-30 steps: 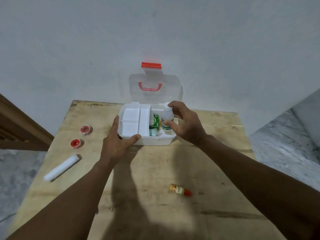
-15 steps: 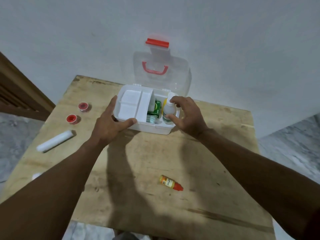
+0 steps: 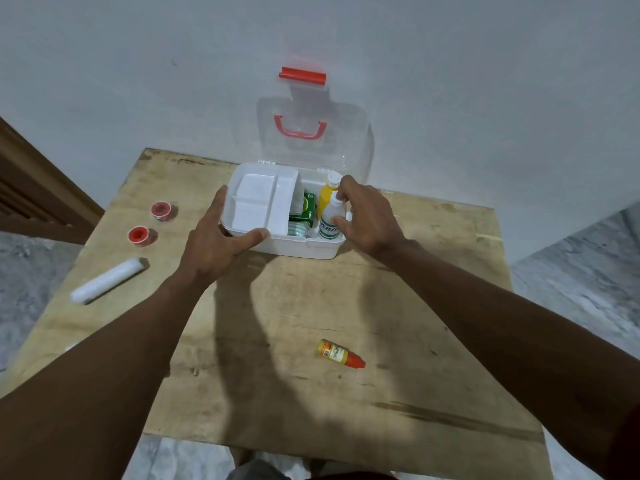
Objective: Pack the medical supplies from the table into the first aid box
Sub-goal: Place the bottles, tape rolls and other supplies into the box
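The white first aid box (image 3: 298,249) stands open at the far side of the wooden table (image 3: 277,341), its clear lid (image 3: 346,133) up against the wall. My left hand (image 3: 214,244) grips the box's front left corner. My right hand (image 3: 367,220) holds a white bottle (image 3: 329,220) standing in the box's right part, next to a yellow bottle (image 3: 325,199) and a green packet (image 3: 306,207). A white inner tray (image 3: 263,202) fills the left half. On the table lie a small orange dropper bottle (image 3: 341,354), a white roll (image 3: 107,280) and two red tape rolls (image 3: 161,209) (image 3: 139,234).
The table's back edge meets a grey wall. A brown wooden frame (image 3: 34,188) stands at the left. Marble floor (image 3: 581,278) shows on both sides of the table. The near table edge lies just above the bottom of the view.
My right hand has lowered the white bottle deeper into the box. My head has shifted, so the table sits lower and closer in view. The left hand stays on the box.
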`<state>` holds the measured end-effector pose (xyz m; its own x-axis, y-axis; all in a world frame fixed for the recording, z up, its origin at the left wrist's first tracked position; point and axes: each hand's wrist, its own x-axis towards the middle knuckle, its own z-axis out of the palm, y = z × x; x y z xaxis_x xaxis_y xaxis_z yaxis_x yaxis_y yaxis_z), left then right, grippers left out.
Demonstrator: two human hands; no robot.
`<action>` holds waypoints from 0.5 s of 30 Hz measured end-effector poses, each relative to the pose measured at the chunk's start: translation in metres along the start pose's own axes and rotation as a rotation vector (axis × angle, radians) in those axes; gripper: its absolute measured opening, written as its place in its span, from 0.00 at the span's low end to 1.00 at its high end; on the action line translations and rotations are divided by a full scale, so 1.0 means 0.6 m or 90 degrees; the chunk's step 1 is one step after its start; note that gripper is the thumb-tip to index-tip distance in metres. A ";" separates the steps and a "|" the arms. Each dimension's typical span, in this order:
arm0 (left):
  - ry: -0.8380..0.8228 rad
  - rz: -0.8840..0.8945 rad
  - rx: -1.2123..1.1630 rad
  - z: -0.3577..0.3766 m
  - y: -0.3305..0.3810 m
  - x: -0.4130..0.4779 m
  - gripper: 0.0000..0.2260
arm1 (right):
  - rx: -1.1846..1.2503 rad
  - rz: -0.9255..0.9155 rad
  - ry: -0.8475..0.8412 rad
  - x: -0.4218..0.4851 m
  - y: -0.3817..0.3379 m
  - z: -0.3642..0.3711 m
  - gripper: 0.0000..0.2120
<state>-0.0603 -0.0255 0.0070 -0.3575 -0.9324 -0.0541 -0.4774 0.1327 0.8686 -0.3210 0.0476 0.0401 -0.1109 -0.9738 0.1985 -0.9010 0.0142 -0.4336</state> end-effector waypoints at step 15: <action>-0.018 0.001 -0.021 -0.005 -0.002 0.001 0.38 | 0.070 0.087 0.048 -0.020 -0.015 0.006 0.21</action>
<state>-0.0577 -0.0269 0.0074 -0.3811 -0.9222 -0.0654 -0.4498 0.1232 0.8846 -0.3104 0.0581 0.0386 -0.2641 -0.9446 0.1951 -0.8243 0.1160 -0.5541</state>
